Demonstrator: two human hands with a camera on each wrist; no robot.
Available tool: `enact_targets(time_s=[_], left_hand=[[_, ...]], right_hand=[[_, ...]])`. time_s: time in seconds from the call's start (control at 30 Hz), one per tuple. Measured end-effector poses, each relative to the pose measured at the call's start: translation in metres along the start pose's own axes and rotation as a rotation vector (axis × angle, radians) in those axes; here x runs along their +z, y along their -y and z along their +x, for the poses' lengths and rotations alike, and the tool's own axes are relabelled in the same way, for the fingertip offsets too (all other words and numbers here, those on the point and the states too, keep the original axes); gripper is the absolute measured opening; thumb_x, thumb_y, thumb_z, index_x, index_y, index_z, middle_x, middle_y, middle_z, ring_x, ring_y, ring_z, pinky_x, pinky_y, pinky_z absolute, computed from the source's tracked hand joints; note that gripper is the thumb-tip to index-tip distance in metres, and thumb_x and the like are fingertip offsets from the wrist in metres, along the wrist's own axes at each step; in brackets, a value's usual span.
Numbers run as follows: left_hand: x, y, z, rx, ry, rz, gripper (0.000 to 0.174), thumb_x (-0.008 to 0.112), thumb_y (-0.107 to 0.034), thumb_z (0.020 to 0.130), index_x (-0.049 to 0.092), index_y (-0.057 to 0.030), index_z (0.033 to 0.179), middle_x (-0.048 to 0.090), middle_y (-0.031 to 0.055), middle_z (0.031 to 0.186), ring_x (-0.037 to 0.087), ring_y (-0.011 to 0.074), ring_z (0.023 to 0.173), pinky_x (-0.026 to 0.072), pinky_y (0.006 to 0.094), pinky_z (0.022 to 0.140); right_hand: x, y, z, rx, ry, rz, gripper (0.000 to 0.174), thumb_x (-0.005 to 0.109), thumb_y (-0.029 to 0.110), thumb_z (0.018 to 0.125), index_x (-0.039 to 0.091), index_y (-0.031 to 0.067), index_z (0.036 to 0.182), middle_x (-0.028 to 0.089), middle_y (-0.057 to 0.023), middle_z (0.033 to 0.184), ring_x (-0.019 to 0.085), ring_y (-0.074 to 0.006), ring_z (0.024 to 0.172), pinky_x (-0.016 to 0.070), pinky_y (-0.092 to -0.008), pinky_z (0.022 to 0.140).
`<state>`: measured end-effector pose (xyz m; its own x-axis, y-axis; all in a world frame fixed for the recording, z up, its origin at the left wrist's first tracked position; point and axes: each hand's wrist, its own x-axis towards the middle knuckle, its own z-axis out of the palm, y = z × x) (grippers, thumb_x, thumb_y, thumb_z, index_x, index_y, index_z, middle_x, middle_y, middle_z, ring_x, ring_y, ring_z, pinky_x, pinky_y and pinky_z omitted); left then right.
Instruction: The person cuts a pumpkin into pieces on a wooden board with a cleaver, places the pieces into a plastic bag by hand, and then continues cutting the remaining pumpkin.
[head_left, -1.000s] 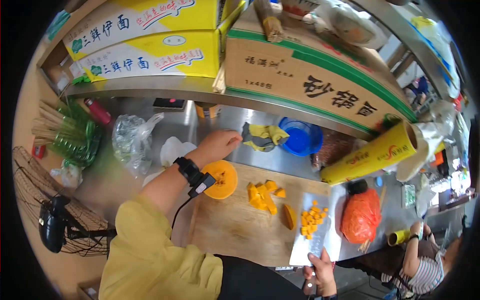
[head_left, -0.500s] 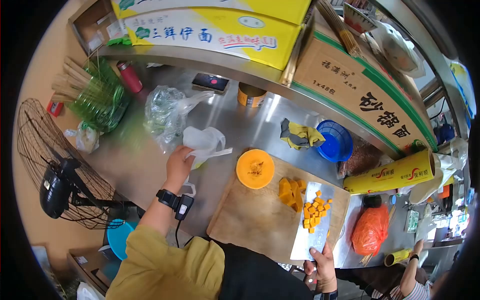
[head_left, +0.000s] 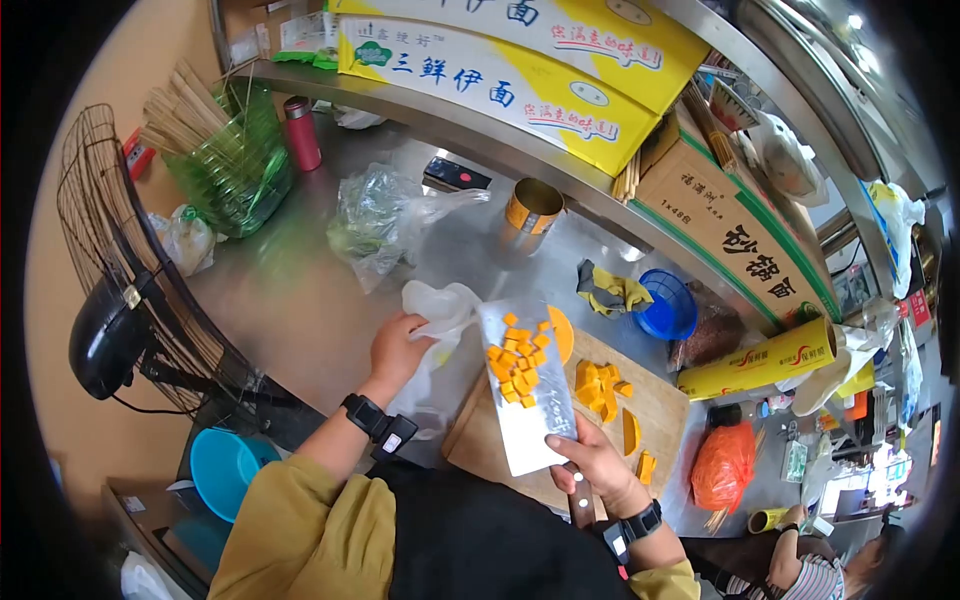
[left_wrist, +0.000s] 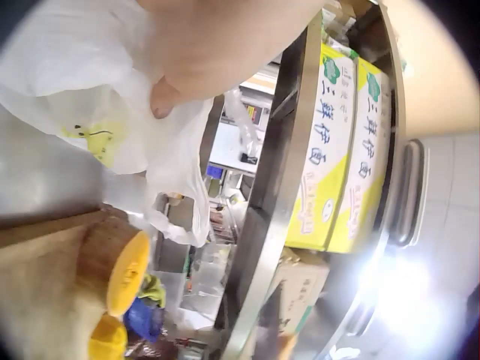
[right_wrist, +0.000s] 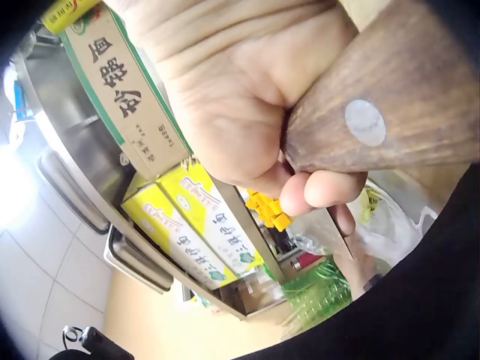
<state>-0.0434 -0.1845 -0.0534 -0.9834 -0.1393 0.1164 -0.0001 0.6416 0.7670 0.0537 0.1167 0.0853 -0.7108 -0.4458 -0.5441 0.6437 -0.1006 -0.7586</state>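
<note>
My left hand grips the rim of a white plastic bag, which hangs loosely over the steel counter. In the left wrist view the bag shows a yellow-green print. My right hand holds a cleaver by its wooden handle, blade flat and close beside the bag. Diced pumpkin cubes lie on the blade. Behind the blade, partly hidden, is a cut pumpkin. Pumpkin chunks and a wedge rest on the wooden cutting board.
Toward the back stand an open can, a blue basket and a cloth. A fan is at the left. Cling film and a red bag lie right. Boxes fill the shelf above. Another person is at lower right.
My left hand reached from beside the pumpkin to the bag and took hold of it. My right hand has carried the cleaver with the cubes leftward from the board's right side to the bag.
</note>
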Motion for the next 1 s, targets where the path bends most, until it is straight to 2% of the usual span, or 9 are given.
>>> enact_targets(time_s=[0.1,0.2,0.3,0.4,0.53,0.7,0.8,0.9,1.0], left_hand=[[0.005,0.013,-0.004,-0.040,0.046,-0.292,0.015,0.069,-0.016,0.086,0.070,-0.0021,0.092,0.068,0.0102,0.095,0.065,0.0229,0.081,0.0490,0.0329,0.071],[0.005,0.024,-0.004,-0.338,0.065,-0.722,0.021,0.061,-0.020,0.095,0.069,-0.0015,0.099,0.069,0.0075,0.096,0.065,0.0188,0.079,0.0485,0.0281,0.071],[-0.001,0.030,-0.006,-0.419,-0.054,-1.135,0.028,0.053,-0.024,0.100,0.063,-0.0017,0.114,0.068,0.0071,0.102,0.064,0.0171,0.083,0.0516,0.0277,0.077],[-0.018,0.024,-0.010,-0.617,-0.106,-1.421,0.036,0.050,-0.030,0.102,0.057,-0.0018,0.122,0.067,0.0088,0.108,0.065,0.0191,0.091,0.0530,0.0315,0.085],[-0.021,0.037,-0.014,-0.627,-0.093,-1.525,0.042,0.046,-0.035,0.103,0.055,-0.0013,0.125,0.064,0.0114,0.115,0.063,0.0225,0.103,0.0517,0.0371,0.092],[-0.031,0.043,-0.016,-0.573,-0.125,-1.501,0.046,0.041,-0.037,0.104,0.053,-0.0016,0.130,0.062,0.0114,0.123,0.061,0.0243,0.109,0.0494,0.0390,0.097],[-0.028,0.052,-0.018,-0.618,0.020,-1.626,0.047,0.039,-0.041,0.104,0.053,-0.0042,0.128,0.063,0.0116,0.118,0.062,0.0272,0.107,0.0489,0.0421,0.097],[-0.026,0.051,-0.029,-0.559,0.204,-1.853,0.048,0.036,-0.041,0.105,0.053,-0.0050,0.130,0.063,0.0117,0.121,0.062,0.0277,0.108,0.0480,0.0418,0.099],[-0.021,0.057,-0.030,-0.685,0.063,-1.688,0.045,0.038,-0.038,0.105,0.053,-0.0049,0.131,0.061,0.0091,0.126,0.060,0.0227,0.111,0.0482,0.0378,0.099]], right_hand=[[0.009,0.000,0.020,0.043,0.087,-0.032,0.036,0.057,0.009,0.096,0.043,0.0043,0.129,0.057,-0.0025,0.077,0.046,-0.0086,0.042,0.0396,-0.0233,0.039],[0.010,-0.001,0.037,0.095,0.178,-0.081,0.037,0.057,0.010,0.096,0.043,0.0045,0.130,0.057,-0.0023,0.077,0.046,-0.0082,0.042,0.0395,-0.0232,0.039],[0.002,-0.013,0.053,0.172,0.182,-0.094,0.037,0.057,0.012,0.097,0.043,0.0065,0.130,0.057,-0.0022,0.077,0.047,-0.0084,0.043,0.0395,-0.0227,0.039],[-0.009,-0.024,0.066,0.239,0.160,-0.136,0.039,0.059,0.015,0.096,0.041,0.0081,0.131,0.056,-0.0023,0.079,0.048,-0.0089,0.045,0.0412,-0.0234,0.040],[-0.015,-0.025,0.070,0.260,0.098,-0.175,0.033,0.058,0.014,0.097,0.045,0.0092,0.127,0.056,-0.0017,0.075,0.047,-0.0088,0.043,0.0401,-0.0227,0.040],[-0.009,-0.010,0.065,0.214,0.147,-0.167,0.041,0.059,0.015,0.096,0.041,0.0071,0.131,0.054,-0.0026,0.079,0.048,-0.0089,0.045,0.0422,-0.0236,0.040],[0.005,0.002,0.066,0.184,0.203,-0.173,0.040,0.058,0.015,0.096,0.041,0.0064,0.131,0.055,-0.0029,0.079,0.048,-0.0089,0.045,0.0420,-0.0234,0.040],[0.012,0.000,0.079,0.192,0.262,-0.172,0.040,0.057,0.015,0.096,0.042,0.0061,0.132,0.056,-0.0035,0.080,0.048,-0.0089,0.045,0.0424,-0.0236,0.040],[0.023,-0.001,0.090,0.243,0.234,-0.244,0.038,0.056,0.013,0.096,0.042,0.0057,0.131,0.056,-0.0045,0.082,0.048,-0.0095,0.046,0.0437,-0.0243,0.040]])
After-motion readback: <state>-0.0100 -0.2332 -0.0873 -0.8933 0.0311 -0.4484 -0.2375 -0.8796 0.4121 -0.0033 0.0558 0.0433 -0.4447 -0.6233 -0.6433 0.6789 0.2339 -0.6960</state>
